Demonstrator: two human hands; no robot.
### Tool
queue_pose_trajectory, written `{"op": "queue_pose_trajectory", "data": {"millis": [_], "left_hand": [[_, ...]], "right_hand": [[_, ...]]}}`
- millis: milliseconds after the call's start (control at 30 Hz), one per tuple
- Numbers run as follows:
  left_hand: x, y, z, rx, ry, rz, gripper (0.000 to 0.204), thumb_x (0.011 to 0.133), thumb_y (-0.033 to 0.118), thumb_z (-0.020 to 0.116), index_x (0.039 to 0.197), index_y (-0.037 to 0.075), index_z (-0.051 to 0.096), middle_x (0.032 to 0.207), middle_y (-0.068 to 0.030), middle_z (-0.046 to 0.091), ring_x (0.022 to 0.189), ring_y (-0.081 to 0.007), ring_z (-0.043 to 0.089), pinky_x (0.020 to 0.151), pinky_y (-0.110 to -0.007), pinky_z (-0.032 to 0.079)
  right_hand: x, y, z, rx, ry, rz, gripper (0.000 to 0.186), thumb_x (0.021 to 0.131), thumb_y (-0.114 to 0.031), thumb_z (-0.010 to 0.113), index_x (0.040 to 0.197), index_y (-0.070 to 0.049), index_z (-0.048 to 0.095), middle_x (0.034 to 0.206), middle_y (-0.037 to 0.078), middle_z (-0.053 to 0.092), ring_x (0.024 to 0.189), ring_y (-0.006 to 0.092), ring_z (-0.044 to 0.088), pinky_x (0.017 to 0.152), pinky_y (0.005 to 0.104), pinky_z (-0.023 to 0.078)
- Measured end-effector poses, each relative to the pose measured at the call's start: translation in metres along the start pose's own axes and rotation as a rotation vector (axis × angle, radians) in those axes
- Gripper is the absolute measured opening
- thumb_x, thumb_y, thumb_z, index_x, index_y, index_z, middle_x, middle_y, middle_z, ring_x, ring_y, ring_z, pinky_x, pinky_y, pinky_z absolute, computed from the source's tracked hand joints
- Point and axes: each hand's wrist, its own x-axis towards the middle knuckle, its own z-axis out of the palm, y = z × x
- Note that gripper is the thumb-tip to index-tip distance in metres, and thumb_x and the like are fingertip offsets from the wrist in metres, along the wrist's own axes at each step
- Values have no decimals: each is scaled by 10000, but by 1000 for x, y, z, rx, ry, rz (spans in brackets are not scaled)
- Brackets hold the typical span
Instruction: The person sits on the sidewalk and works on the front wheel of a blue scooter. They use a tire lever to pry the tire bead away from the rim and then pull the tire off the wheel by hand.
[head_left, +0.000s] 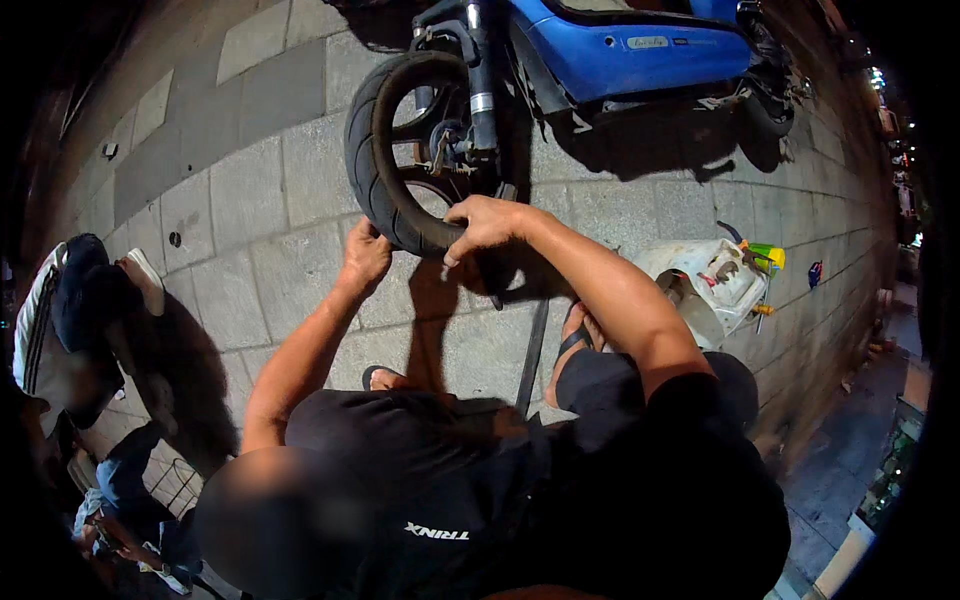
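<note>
A black front tyre (366, 150) stands upright on the wheel of a blue scooter (640, 55), under its fork (482, 105). My left hand (367, 255) is at the lower left of the tyre, its fingers curled and pressed against the edge. At the lower right, my right hand (488, 225) grips the tyre with the thumb on the near side; its other fingers are partly hidden. The rim spokes and the hub (446, 145) show inside the tyre. Whether the tyre sits fully on the rim, I cannot tell.
A white tub (715, 280) with tools in it stands at my right, a yellow-green item (768, 256) at its edge. A dark strip (533, 355) lies between my sandalled feet. People sit at the left, one in dark clothes (85, 290). Stone paving (240, 210) covers the ground.
</note>
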Motion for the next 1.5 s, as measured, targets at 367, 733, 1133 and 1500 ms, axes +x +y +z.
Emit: {"op": "queue_pose_trajectory", "data": {"millis": [367,733,1133,1500], "left_hand": [[7,-3,-2,197,-80,135,137,1033,69,636,1105,12,737,1089,0,760,1004,-128,677,913,-324,540],[2,14,-4,410,-107,197,160,1047,115,615,1073,-1,721,1055,-25,769,991,-124,680,895,-329,548],[6,4,0,272,-102,216,194,1037,136,657,1151,-15,699,1090,-46,766,1004,-118,671,892,-321,553],[3,-2,-6,379,-82,135,288,1032,184,644,1268,23,677,1071,-99,774,956,-168,697,859,-354,572]], "right_hand": [[39,23,3,479,22,278,445,914,-376,685,1007,48,785,998,115,749,828,201,682,737,394,548],[44,20,7,657,127,216,339,896,-305,774,965,25,808,876,74,748,757,181,663,710,374,531],[14,-4,-29,240,363,125,362,966,-334,761,1014,21,811,829,78,747,807,136,659,786,343,547],[-69,-15,-151,-1,320,255,477,1045,-452,672,1019,8,793,767,55,675,755,134,610,733,349,533]]}}
